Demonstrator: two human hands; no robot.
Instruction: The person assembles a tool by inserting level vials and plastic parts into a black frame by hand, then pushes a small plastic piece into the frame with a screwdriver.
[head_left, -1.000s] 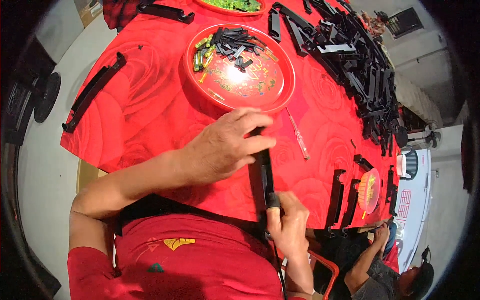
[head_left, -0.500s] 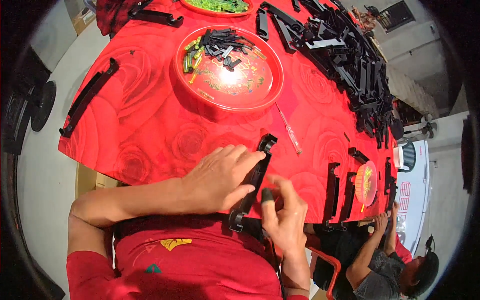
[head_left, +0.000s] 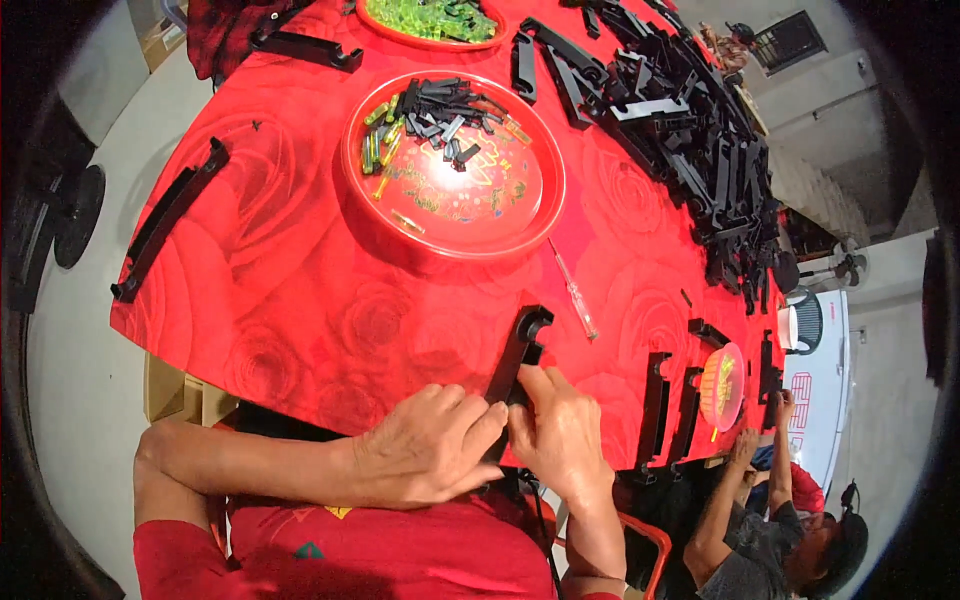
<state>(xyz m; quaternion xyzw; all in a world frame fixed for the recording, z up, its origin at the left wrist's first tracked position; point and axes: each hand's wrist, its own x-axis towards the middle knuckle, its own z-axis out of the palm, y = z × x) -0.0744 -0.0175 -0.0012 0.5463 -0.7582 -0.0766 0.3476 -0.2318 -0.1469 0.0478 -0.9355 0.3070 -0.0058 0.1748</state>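
A long black plastic bracket with a hooked end [head_left: 522, 350] is held at the table's near edge, pointing away from me. My left hand [head_left: 430, 445] is closed around its lower part from the left. From the right, the thumb and fingers of my right hand [head_left: 560, 430] close on its middle, a dark cover on one fingertip. The bracket's near end is hidden behind my hands. Beyond it lies a screwdriver with a clear handle [head_left: 582, 312]. A round red tray [head_left: 460, 240] holds small black pieces [head_left: 440, 105] and yellow-green vials [head_left: 372, 150].
A big heap of black brackets [head_left: 700, 150] covers the far right. Single brackets lie at the left [head_left: 170, 220] and far left [head_left: 305, 48]. Another tray of green pieces [head_left: 435, 22] stands beyond. To the right, a co-worker [head_left: 770, 530] works beside a pink bowl [head_left: 735, 385].
My right hand has gone from loose fingers beside the bracket to gripping it. The left hand has slid lower along it. The whole view has shifted slightly.
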